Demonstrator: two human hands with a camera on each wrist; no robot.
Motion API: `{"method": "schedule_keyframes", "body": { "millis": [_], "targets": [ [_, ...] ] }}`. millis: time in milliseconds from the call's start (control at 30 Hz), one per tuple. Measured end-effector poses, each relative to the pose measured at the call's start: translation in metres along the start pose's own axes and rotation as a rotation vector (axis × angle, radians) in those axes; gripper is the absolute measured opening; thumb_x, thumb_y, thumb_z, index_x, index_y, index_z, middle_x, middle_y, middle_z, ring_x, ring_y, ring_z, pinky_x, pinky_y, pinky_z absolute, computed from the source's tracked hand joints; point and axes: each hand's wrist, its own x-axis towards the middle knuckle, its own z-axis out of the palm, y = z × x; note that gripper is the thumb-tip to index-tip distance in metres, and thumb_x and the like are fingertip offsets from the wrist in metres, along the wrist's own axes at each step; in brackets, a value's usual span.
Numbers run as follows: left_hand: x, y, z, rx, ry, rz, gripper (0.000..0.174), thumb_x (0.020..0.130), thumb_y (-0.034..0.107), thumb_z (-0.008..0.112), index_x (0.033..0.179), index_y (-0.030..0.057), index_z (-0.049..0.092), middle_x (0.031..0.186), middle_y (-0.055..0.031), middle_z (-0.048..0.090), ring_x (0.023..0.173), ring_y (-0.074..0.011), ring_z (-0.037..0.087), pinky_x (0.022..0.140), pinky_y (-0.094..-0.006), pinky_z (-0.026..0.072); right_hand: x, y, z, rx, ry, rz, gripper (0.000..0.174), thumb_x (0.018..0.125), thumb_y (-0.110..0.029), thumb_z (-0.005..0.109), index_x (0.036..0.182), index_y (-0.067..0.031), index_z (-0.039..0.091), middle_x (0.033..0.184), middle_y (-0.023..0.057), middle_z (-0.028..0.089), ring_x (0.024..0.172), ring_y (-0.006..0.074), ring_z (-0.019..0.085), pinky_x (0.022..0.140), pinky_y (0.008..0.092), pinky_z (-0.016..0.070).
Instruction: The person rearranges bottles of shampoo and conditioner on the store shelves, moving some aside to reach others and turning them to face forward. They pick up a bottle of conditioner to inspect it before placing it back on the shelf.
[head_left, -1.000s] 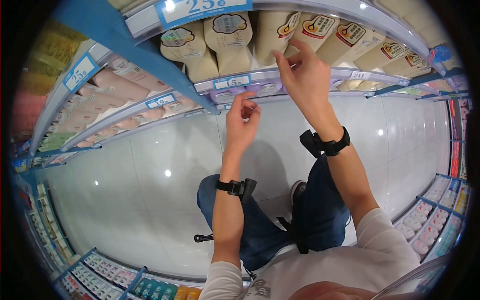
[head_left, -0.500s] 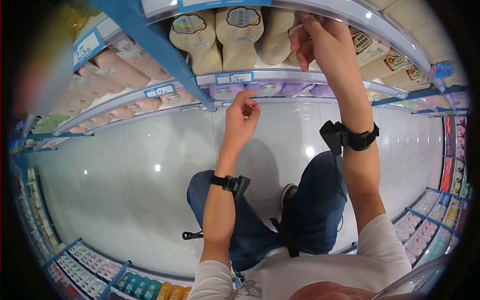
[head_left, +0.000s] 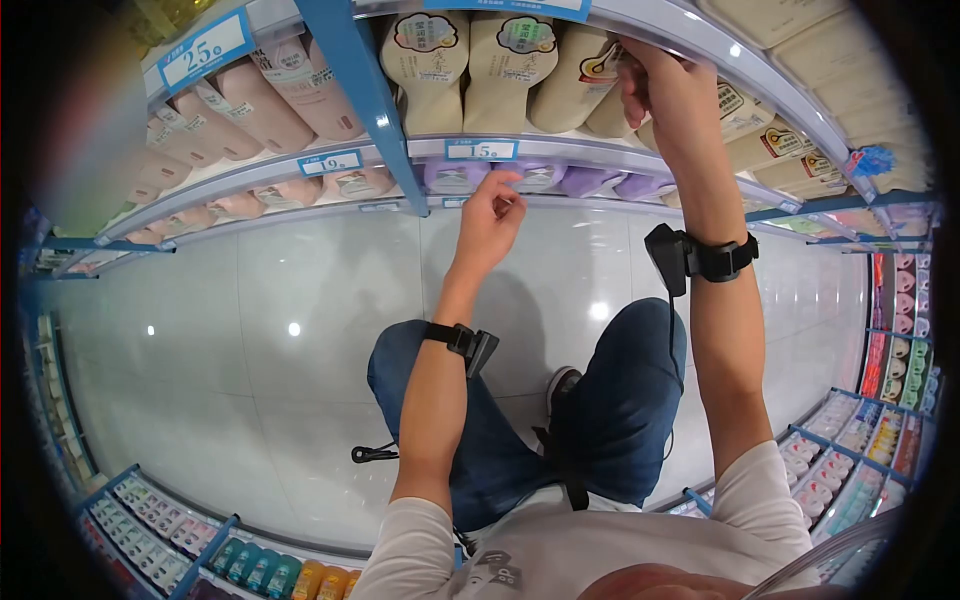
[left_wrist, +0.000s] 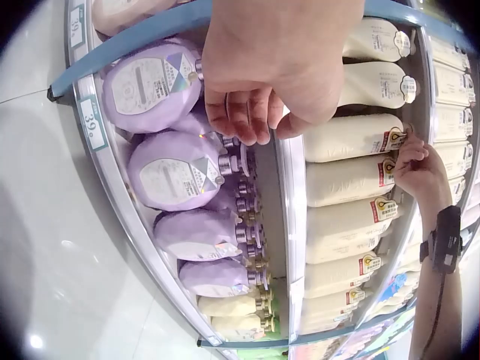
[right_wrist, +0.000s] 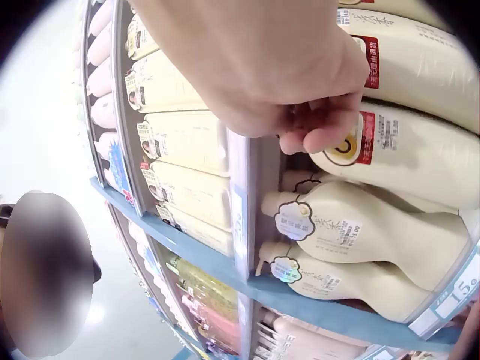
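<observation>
In the head view, my right hand reaches under the upper shelf's edge to the tops of the cream bottles. Its visible fingers are curled. The right wrist view shows the hand beside a cream bottle with a red label; the hand covers the bottle tops, so whether it grips one is hidden. My left hand hangs loosely curled and empty in front of the lower shelf's purple bottles. In the left wrist view, this hand is over the shelf edge between purple and cream bottles.
Pink bottles stand left of a blue upright. A 15 price tag is on the shelf edge. Cream bottles continue to the right, near a blue ornament. Shelves with small products stand behind, across the tiled floor.
My right hand has moved up and right, in under the upper shelf's edge. My left hand has kept its loose curl. The head view has shifted, with more of the pink bottles showing.
</observation>
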Motion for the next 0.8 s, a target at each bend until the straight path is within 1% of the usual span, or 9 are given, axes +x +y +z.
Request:
{"method": "schedule_keyframes", "body": {
  "millis": [67, 167, 300, 367, 500, 567, 700, 767, 800],
  "targets": [
    [0.0, 0.0, 0.0, -0.003, -0.008, 0.018, 0.032, 0.09, -0.004, 0.065, 0.121, 0.0037, 0.061, 0.084, -0.0026, 0.065, 0.068, -0.0081, 0.056, 0.063, -0.0249, 0.0469, -0.002, -0.002, 0.003, 0.005, 0.02, -0.005, 0.016, 0.096, -0.009, 0.064, 0.085, 0.0023, 0.064, 0.056, 0.0066, 0.054, 0.038, 0.0156, 0.046, 0.036, 0.0299, 0.0354],
    [-0.002, 0.003, -0.002, 0.014, -0.013, 0.043, 0.032, 0.091, -0.003, 0.066, 0.122, 0.0044, 0.062, 0.086, -0.0013, 0.065, 0.07, -0.0077, 0.056, 0.065, -0.0246, 0.0465, -0.004, -0.004, 0.003, -0.014, 0.012, 0.053, 0.016, 0.095, -0.01, 0.067, 0.084, 0.0018, 0.065, 0.056, 0.0056, 0.054, 0.038, 0.0141, 0.046, 0.035, 0.0284, 0.0332],
    [-0.002, 0.006, -0.003, 0.024, -0.005, 0.036, 0.032, 0.091, -0.003, 0.067, 0.122, 0.0047, 0.063, 0.087, 0.0007, 0.066, 0.072, -0.0066, 0.055, 0.066, -0.0239, 0.0458, -0.006, -0.006, 0.005, -0.089, 0.05, 0.066, 0.012, 0.092, -0.007, 0.071, 0.084, 0.0013, 0.067, 0.06, 0.0048, 0.058, 0.039, 0.0119, 0.046, 0.034, 0.0269, 0.0322],
    [-0.003, 0.007, -0.003, 0.016, -0.005, 0.037, 0.032, 0.091, -0.003, 0.067, 0.122, 0.0049, 0.064, 0.087, 0.0009, 0.065, 0.072, -0.0065, 0.055, 0.066, -0.0237, 0.0456, -0.008, -0.01, 0.013, -0.003, 0.046, -0.055, 0.01, 0.088, -0.005, 0.076, 0.085, 0.0004, 0.069, 0.065, 0.0041, 0.061, 0.039, 0.0099, 0.045, 0.034, 0.026, 0.0323],
    [-0.005, 0.013, -0.006, 0.029, -0.002, 0.01, 0.029, 0.091, -0.002, 0.066, 0.119, 0.0061, 0.066, 0.086, 0.0011, 0.065, 0.071, -0.0061, 0.054, 0.066, -0.0235, 0.0448, -0.006, -0.012, 0.016, 0.012, 0.104, -0.018, 0.009, 0.087, -0.004, 0.077, 0.086, 0.0001, 0.069, 0.068, 0.0037, 0.063, 0.04, 0.0094, 0.046, 0.034, 0.0252, 0.0322],
    [-0.007, 0.015, -0.008, 0.04, 0.001, 0.011, 0.029, 0.091, -0.002, 0.066, 0.118, 0.0064, 0.067, 0.085, 0.0011, 0.064, 0.071, -0.006, 0.054, 0.066, -0.0234, 0.0447, -0.003, -0.003, 0.014, 0.033, 0.089, -0.136, 0.008, 0.088, -0.004, 0.076, 0.087, 0.0, 0.07, 0.068, 0.0037, 0.064, 0.039, 0.0097, 0.047, 0.034, 0.0257, 0.0325],
    [-0.008, 0.015, -0.011, 0.056, 0.004, 0.036, 0.028, 0.091, -0.002, 0.066, 0.118, 0.0059, 0.067, 0.084, 0.001, 0.064, 0.069, -0.0058, 0.054, 0.065, -0.0234, 0.0446, -0.003, 0.0, 0.008, -0.039, 0.114, -0.133, 0.007, 0.089, -0.005, 0.075, 0.089, 0.0002, 0.07, 0.066, 0.0037, 0.063, 0.04, 0.0102, 0.048, 0.034, 0.0269, 0.0332],
    [-0.007, 0.015, -0.01, 0.052, 0.002, 0.03, 0.027, 0.091, -0.002, 0.066, 0.117, 0.0056, 0.067, 0.084, 0.001, 0.064, 0.069, -0.0058, 0.054, 0.065, -0.0234, 0.0446, -0.003, 0.003, -0.002, -0.14, -0.017, -0.013, 0.026, 0.098, -0.024, 0.07, 0.098, 0.0017, 0.067, 0.06, 0.0078, 0.061, 0.041, 0.0131, 0.05, 0.04, 0.0284, 0.0396],
    [-0.007, 0.015, -0.009, 0.048, 0.004, 0.024, 0.027, 0.091, -0.002, 0.066, 0.117, 0.0053, 0.067, 0.084, 0.0009, 0.064, 0.069, -0.0059, 0.054, 0.065, -0.0233, 0.0446, -0.003, 0.003, -0.002, -0.14, -0.015, -0.012, 0.026, 0.098, -0.024, 0.07, 0.098, 0.0017, 0.067, 0.06, 0.0078, 0.061, 0.041, 0.0131, 0.05, 0.04, 0.0284, 0.0396]
  ]
}}
